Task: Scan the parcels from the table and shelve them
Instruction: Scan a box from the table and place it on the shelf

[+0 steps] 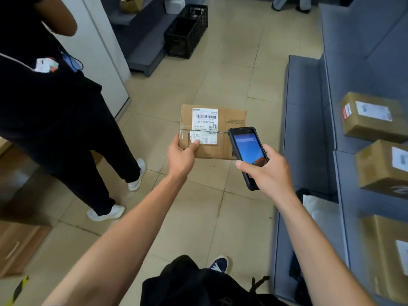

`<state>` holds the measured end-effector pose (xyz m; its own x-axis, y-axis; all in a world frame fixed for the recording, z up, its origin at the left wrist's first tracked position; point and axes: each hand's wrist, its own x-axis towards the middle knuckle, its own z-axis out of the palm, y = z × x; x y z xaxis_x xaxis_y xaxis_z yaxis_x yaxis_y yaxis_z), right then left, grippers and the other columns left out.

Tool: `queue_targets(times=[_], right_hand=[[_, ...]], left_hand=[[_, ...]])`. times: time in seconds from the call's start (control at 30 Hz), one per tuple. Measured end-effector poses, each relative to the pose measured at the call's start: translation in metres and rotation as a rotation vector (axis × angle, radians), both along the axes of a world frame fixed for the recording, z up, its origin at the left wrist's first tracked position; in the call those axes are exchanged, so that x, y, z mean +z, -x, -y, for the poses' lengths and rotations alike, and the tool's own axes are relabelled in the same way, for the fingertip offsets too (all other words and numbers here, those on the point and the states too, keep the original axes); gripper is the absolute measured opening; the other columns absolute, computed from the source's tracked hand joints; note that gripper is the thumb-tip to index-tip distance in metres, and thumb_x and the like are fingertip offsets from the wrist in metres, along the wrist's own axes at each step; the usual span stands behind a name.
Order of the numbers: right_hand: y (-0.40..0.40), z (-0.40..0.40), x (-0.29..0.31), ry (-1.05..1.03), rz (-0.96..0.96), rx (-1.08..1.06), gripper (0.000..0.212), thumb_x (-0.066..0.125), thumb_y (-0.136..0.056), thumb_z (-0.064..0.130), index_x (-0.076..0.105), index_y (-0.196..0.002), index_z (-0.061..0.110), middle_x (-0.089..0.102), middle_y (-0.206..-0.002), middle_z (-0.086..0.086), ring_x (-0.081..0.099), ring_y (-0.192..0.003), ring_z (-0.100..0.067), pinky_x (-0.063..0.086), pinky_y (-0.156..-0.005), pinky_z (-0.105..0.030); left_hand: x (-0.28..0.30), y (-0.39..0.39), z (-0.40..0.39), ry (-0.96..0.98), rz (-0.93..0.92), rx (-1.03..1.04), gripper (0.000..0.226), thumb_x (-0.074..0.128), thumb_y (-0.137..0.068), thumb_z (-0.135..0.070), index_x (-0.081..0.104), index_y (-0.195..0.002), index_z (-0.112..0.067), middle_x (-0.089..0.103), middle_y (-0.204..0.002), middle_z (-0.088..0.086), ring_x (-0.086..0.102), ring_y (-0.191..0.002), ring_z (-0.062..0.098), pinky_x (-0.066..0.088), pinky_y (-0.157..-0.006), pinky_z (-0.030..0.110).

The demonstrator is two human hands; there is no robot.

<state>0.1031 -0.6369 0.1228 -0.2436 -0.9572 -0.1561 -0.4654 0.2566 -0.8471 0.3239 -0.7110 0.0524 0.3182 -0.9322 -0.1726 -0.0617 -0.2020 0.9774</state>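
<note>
Left hand [181, 156]: I see it gripping the parcel [212, 131] at its near left corner, thumb pressed on top at the edge of the label [204, 125], the other fingers curled under, out of sight.
Parcel: a flat brown carton held out over the floor [229, 69], label side up, roughly level; clear tape runs across its middle.
Label: white, with a barcode near the top and a QR code at its right side.
Right hand [268, 172]: I see it wrapped round the lower half of the scanner [247, 151], fingers clamped on its body, thumb lying across the bottom of the lit blue screen.
Scanner: black, tilted, its top end overlapping the parcel's near right corner in my view; I cannot tell whether they touch.
Shelves [309, 120]: grey, on my right, carrying three more brown boxes [373, 117], each with a white label.
Other person [66, 111]: on my left, in black clothes and white shoes, standing on the floor.
Crate [187, 32]: black, on the floor farther off, beside a low grey step.
Counter [19, 244]: wooden, at my lower left, only partly in frame.
</note>
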Motion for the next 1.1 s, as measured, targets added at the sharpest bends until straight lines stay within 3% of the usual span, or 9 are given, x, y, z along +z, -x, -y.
queue_targets(times=[0.13, 0.37, 0.5, 0.57, 0.67, 0.87, 1.1], right_hand=[[0.021, 0.032, 0.002, 0.002, -0.022, -0.033, 0.041, 0.085, -0.071, 0.049, 0.062, -0.094, 0.024, 0.064, -0.084, -0.001, 0.057, -0.07, -0.013, 0.046, -0.06, -0.028], [0.044, 0.097, -0.009, -0.005, -0.014, -0.082, 0.04, 0.085, -0.071, 0.048, 0.062, -0.094, 0.024, 0.061, -0.08, 0.004, 0.056, -0.069, -0.013, 0.045, -0.06, -0.028], [0.056, 0.152, -0.017, -0.031, -0.017, -0.117, 0.056, 0.086, -0.073, 0.049, 0.063, -0.116, 0.02, 0.063, -0.088, 0.002, 0.061, -0.082, -0.017, 0.045, -0.067, -0.029], [0.062, 0.186, -0.019, -0.041, -0.021, -0.144, 0.053, 0.085, -0.073, 0.048, 0.064, -0.112, 0.019, 0.063, -0.086, 0.001, 0.06, -0.078, -0.015, 0.045, -0.066, -0.029], [0.074, 0.236, -0.017, -0.051, -0.039, -0.202, 0.038, 0.085, -0.072, 0.046, 0.062, -0.093, 0.024, 0.06, -0.077, 0.006, 0.055, -0.063, -0.005, 0.042, -0.057, -0.026], [0.108, 0.304, -0.013, -0.059, 0.006, -0.349, 0.033, 0.086, -0.071, 0.044, 0.065, -0.091, 0.028, 0.059, -0.068, 0.012, 0.057, -0.059, 0.003, 0.045, -0.054, -0.021], [0.175, 0.356, -0.018, -0.068, 0.002, -0.503, 0.036, 0.087, -0.073, 0.044, 0.057, -0.085, 0.027, 0.058, -0.071, 0.012, 0.056, -0.062, 0.007, 0.04, -0.057, -0.025]], left_hand=[[0.007, 0.019, 0.038, 0.021, -0.003, -0.012, 0.029, 0.074, -0.09, -0.024, 0.065, -0.11, -0.041, 0.076, -0.101, -0.024, 0.07, -0.094, -0.006, 0.055, -0.09, 0.025], [-0.004, 0.049, 0.112, 0.016, -0.016, -0.067, 0.036, 0.074, -0.091, -0.019, 0.066, -0.125, -0.03, 0.076, -0.101, -0.023, 0.071, -0.093, -0.006, 0.053, -0.075, 0.009], [-0.015, 0.065, 0.176, -0.018, -0.018, -0.107, 0.038, 0.075, -0.091, -0.02, 0.066, -0.128, -0.024, 0.075, -0.101, -0.022, 0.07, -0.09, -0.009, 0.05, -0.072, 0.003], [-0.017, 0.074, 0.214, -0.03, -0.035, -0.142, 0.036, 0.075, -0.092, -0.02, 0.064, -0.125, -0.029, 0.075, -0.103, -0.022, 0.07, -0.092, -0.01, 0.05, -0.072, 0.002], [-0.017, 0.093, 0.275, -0.022, -0.042, -0.209, 0.033, 0.073, -0.092, -0.016, 0.065, -0.121, -0.031, 0.076, -0.104, -0.021, 0.071, -0.095, -0.006, 0.052, -0.075, 0.005], [-0.012, 0.142, 0.375, -0.034, -0.048, -0.332, 0.041, 0.074, -0.091, -0.016, 0.064, -0.131, -0.019, 0.077, -0.113, -0.012, 0.072, -0.101, 0.002, 0.056, -0.097, 0.029], [-0.021, 0.233, 0.458, -0.068, 0.004, -0.439, 0.039, 0.078, -0.088, -0.022, 0.069, -0.125, -0.018, 0.077, -0.109, -0.011, 0.073, -0.101, 0.007, 0.057, -0.101, 0.038]])
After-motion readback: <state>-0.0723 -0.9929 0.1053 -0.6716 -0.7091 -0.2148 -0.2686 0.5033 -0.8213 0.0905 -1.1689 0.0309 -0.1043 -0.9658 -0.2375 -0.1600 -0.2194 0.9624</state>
